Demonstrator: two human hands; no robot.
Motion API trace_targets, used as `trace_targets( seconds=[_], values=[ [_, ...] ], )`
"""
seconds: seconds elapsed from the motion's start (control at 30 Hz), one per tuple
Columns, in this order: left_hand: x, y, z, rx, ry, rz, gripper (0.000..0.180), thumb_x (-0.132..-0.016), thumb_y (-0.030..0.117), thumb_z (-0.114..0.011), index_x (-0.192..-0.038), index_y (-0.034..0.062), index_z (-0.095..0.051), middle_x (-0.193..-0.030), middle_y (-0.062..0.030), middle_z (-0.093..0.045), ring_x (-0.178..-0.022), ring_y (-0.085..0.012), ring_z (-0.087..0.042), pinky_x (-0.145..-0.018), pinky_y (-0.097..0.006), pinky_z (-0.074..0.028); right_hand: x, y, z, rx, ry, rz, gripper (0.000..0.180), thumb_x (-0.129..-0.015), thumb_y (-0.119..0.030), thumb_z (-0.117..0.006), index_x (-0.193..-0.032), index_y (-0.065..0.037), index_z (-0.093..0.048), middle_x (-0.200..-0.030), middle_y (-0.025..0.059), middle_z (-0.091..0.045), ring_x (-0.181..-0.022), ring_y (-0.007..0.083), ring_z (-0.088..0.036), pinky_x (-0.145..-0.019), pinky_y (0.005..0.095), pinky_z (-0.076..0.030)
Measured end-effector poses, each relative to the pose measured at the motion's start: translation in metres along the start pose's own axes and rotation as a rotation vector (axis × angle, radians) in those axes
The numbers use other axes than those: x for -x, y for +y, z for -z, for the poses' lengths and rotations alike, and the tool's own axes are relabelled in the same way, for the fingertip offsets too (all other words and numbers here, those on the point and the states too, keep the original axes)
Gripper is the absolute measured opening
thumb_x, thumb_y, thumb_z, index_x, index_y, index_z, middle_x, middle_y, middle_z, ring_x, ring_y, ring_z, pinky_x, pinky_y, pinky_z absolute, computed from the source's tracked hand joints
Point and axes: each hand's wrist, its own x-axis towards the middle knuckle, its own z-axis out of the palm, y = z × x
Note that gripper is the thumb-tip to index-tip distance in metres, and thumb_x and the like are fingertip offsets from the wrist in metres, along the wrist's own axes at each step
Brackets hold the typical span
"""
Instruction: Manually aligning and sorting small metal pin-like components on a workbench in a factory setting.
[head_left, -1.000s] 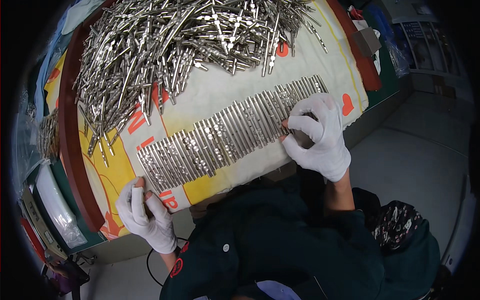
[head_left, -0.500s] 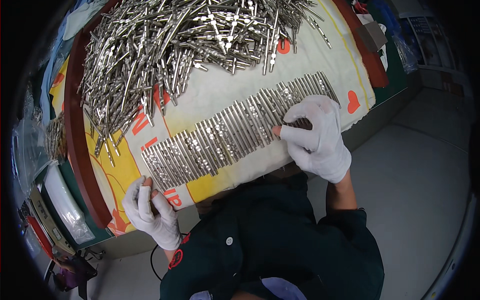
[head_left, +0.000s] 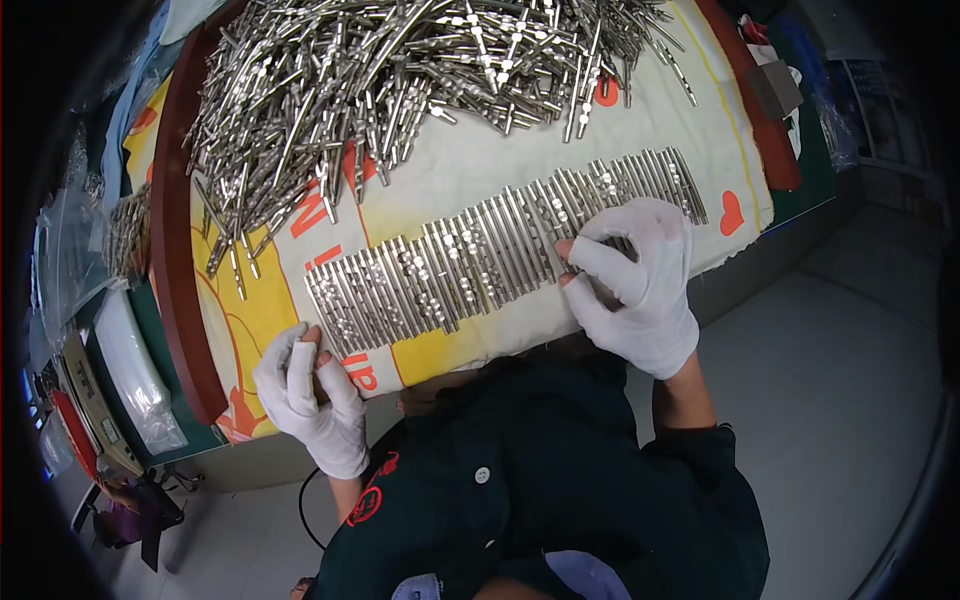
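A slanting row of slim metal rods with stepped, shiny sections (head_left: 480, 250) lies side by side on the printed cloth (head_left: 440, 358). My left hand (head_left: 318, 405), in a white glove with bare fingertips, rests at the row's left end. Its fingers are bent and apart, and I see nothing between them. My right hand (head_left: 640, 290), gloved likewise, is over the lower edge of the row toward its right part. Its thumb and forefinger are spread, their bare tips by the rods, and the palm hides some rod ends. Beyond the row lies a large heap of similar rods (head_left: 340, 100).
Dark red wooden rails (head_left: 180, 250) border the cloth at left and right. A small grey block (head_left: 774, 90) sits by the right rail. Left of the work surface are clear plastic bags (head_left: 140, 375), more rods (head_left: 128, 235) and a device with a red part (head_left: 75, 430).
The whole view has shifted, so the cloth and rods appear farther right. My right thumb and forefinger have parted more. My left hand stays at the row's left end.
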Motion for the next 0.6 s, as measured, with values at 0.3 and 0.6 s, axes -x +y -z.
trace_targets(
  seconds=[0.3,0.6],
  values=[
    [0.001,-0.002,0.001,0.038,0.029,0.018,0.033,-0.081,-0.004,-0.064,-0.113,0.0050,-0.063,-0.105,-0.0152,-0.065,-0.091,-0.0298,-0.061,-0.080,-0.039,-0.048,-0.002,-0.008,0.001,0.005,-0.103,0.085,0.030,-0.065,-0.007,-0.073,-0.092,-0.018,-0.068,-0.100,0.0004,-0.055,-0.099,0.0267,-0.051,-0.083,0.0420,-0.038],
    [0.000,-0.001,0.001,0.048,0.043,0.006,0.033,-0.079,-0.006,-0.065,-0.110,0.0049,-0.065,-0.105,-0.0135,-0.066,-0.090,-0.0283,-0.061,-0.080,-0.037,-0.047,-0.006,-0.015,-0.007,0.022,-0.035,0.087,0.033,-0.062,-0.011,-0.077,-0.091,-0.016,-0.061,-0.097,-0.0001,-0.055,-0.095,0.0261,-0.052,-0.081,0.0418,-0.038]
  ],
)
